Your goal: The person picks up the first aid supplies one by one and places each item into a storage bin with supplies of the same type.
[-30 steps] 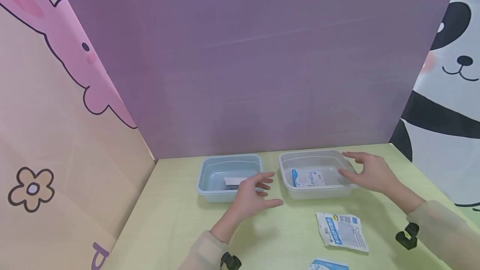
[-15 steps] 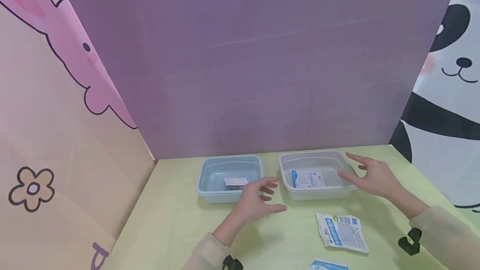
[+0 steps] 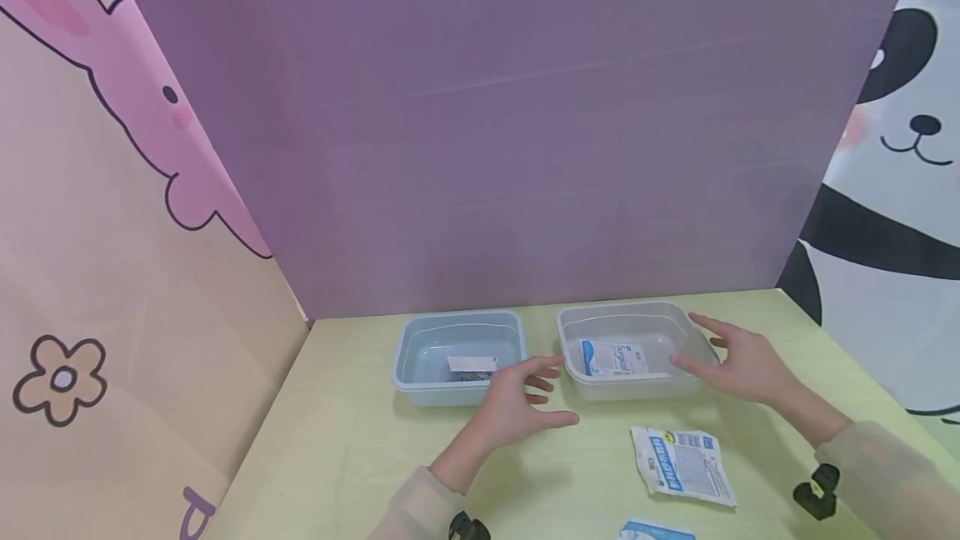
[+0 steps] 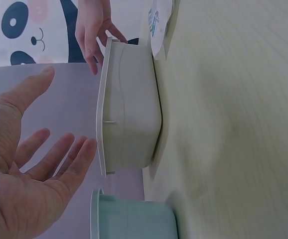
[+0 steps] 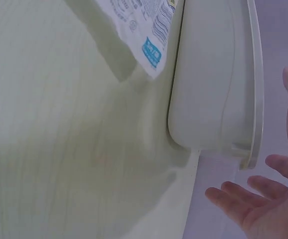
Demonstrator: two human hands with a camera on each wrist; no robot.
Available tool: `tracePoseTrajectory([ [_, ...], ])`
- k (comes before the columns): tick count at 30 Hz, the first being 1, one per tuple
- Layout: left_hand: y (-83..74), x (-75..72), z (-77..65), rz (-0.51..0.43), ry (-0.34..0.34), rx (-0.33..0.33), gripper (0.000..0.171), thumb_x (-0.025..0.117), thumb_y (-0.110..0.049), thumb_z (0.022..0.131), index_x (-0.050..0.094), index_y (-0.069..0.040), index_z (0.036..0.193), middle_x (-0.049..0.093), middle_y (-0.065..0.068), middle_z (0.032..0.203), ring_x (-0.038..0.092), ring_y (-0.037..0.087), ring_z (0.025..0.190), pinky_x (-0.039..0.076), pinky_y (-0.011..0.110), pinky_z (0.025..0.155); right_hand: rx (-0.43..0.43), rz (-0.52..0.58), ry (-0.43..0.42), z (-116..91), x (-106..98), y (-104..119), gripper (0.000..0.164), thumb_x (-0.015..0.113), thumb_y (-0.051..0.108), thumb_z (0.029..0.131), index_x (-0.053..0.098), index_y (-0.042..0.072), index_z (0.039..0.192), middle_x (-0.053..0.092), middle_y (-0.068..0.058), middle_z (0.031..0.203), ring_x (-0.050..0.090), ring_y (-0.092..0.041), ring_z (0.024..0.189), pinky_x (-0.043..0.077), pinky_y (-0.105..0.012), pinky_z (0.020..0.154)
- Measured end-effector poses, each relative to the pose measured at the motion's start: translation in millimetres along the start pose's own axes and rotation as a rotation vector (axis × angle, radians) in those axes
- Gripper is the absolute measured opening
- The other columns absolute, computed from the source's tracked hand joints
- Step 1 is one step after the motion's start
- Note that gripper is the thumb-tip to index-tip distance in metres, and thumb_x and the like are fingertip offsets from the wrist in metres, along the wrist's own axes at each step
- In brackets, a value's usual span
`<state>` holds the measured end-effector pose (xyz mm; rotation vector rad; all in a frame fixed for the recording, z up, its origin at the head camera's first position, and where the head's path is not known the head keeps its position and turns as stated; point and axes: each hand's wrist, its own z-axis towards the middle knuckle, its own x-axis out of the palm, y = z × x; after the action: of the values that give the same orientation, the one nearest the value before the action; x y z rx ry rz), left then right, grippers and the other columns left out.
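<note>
A whitish plastic tub [image 3: 637, 391] stands at the back right of the table, with a small white-and-blue packet [image 3: 615, 358] marked "Surgical" inside. My left hand [image 3: 513, 407] is spread at its near left corner, fingertips close to the rim and thumb apart, holding nothing. In the left wrist view, the fingers reach toward the tub's side wall [image 4: 134, 109]. At the tub's right end my right hand [image 3: 742, 365] is spread around the corner, its thumb over the rim in the head view. The right wrist view has this hand [image 5: 278, 211] beside the rim with nothing in its grasp.
Left of the tub stands a light blue tub [image 3: 442, 395] holding a small white-topped item [image 3: 472, 364]. A white-and-blue packet [image 3: 684, 465] lies in front on the table, and another blue packet [image 3: 656, 531] is cut by the frame's lower edge. A purple wall [image 3: 487, 148] rises behind.
My left hand has moved slightly right and nearer to me, toward the whitish tub. My right hand has shifted a little. The tubs and packets have stayed in place.
</note>
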<state>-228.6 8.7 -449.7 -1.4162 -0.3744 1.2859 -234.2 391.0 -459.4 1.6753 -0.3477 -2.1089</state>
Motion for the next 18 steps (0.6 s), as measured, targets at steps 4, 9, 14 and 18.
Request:
tracePoseTrajectory([
  [4,0.1,0.8,0.4,-0.005,0.012,0.004,0.073,0.096,-0.017,0.079,0.065,-0.011,0.145,0.075,0.008,0.13,0.07,0.005,0.103,0.06,0.02,0.089,0.003,-0.001,0.019,-2,2,1,0.097,0.079,0.055,0.091,0.043,-0.006,0.157,0.052,-0.041,0.149,0.064,-0.061,0.122,0.059,-0.066,0.091],
  [9,1.8,2.8,1.3,-0.019,0.028,0.004,0.073,0.095,-0.017,0.079,0.065,-0.014,0.146,0.074,0.007,0.132,0.07,0.003,0.105,0.06,0.019,0.089,0.005,0.004,0.022,-5,4,1,0.101,0.08,0.055,0.09,0.039,-0.008,0.157,0.055,-0.041,0.146,0.063,-0.061,0.123,0.059,-0.067,0.091],
  [14,3.3,6.4,1.2,-0.035,0.03,0.005,0.072,0.096,-0.017,0.079,0.066,-0.019,0.145,0.075,0.006,0.131,0.07,0.004,0.104,0.061,0.021,0.09,0.001,0.013,0.013,-5,7,0,0.102,0.08,0.054,0.091,0.038,-0.011,0.156,0.056,-0.041,0.144,0.063,-0.06,0.122,0.058,-0.067,0.093],
  [18,3.6,7.8,0.6,-0.036,0.027,0.008,0.072,0.096,-0.017,0.079,0.066,-0.02,0.144,0.075,0.005,0.13,0.071,0.006,0.104,0.061,0.02,0.089,0.0,0.021,0.019,-3,11,-2,0.102,0.081,0.053,0.091,0.038,-0.014,0.155,0.058,-0.041,0.142,0.065,-0.058,0.119,0.059,-0.065,0.092],
])
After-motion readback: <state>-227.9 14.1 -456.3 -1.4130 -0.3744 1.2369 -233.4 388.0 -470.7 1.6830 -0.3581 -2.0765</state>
